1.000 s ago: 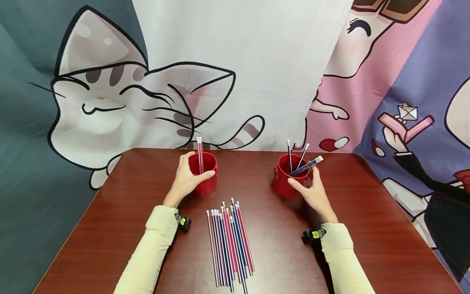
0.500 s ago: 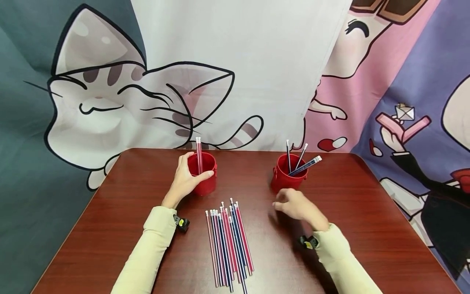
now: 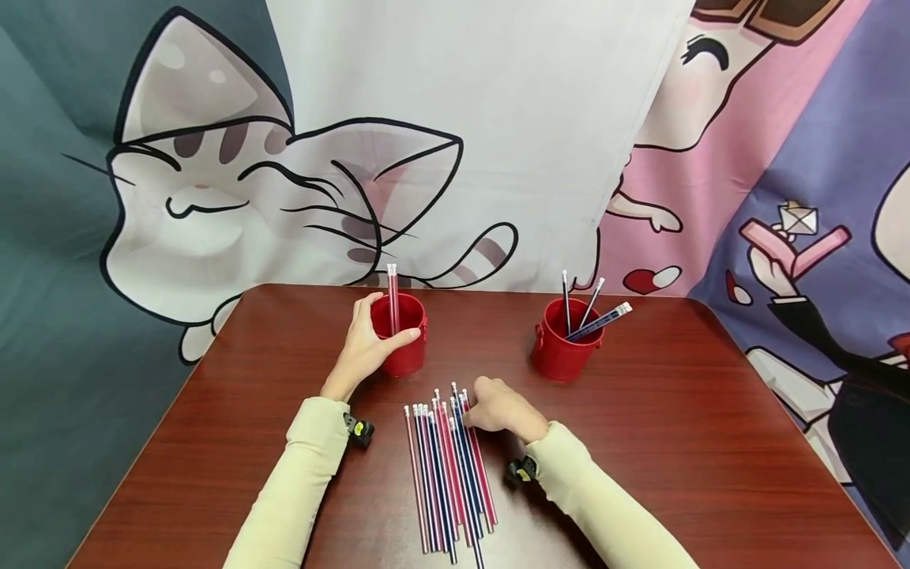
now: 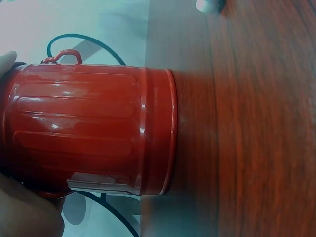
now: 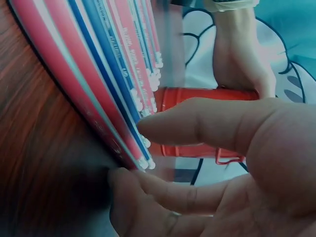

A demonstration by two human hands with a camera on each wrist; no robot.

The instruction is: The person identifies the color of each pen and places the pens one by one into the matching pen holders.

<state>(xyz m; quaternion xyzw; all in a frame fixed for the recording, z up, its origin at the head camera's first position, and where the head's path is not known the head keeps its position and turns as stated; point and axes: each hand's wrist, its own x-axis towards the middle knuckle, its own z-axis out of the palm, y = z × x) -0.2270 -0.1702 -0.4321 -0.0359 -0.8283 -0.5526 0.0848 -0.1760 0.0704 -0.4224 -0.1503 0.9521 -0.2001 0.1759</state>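
My left hand holds the left red pail around its side, thumb at the front by the rim. Red pencils stand upright inside it. The left wrist view shows the pail's ribbed side on the table. My right hand is at the eraser ends of a row of red and blue pencils, on the row's right side. In the right wrist view, thumb and fingertips stand apart around the end of a red pencil; whether they touch it is unclear.
A second red pail with several dark blue pencils leaning in it stands at the table's back right. The brown table ends at a cartoon-printed cloth. A camera is strapped to my left wrist.
My right hand has let go of the right pail and moved left and toward me to the pencil row. My left hand stays on its pail.
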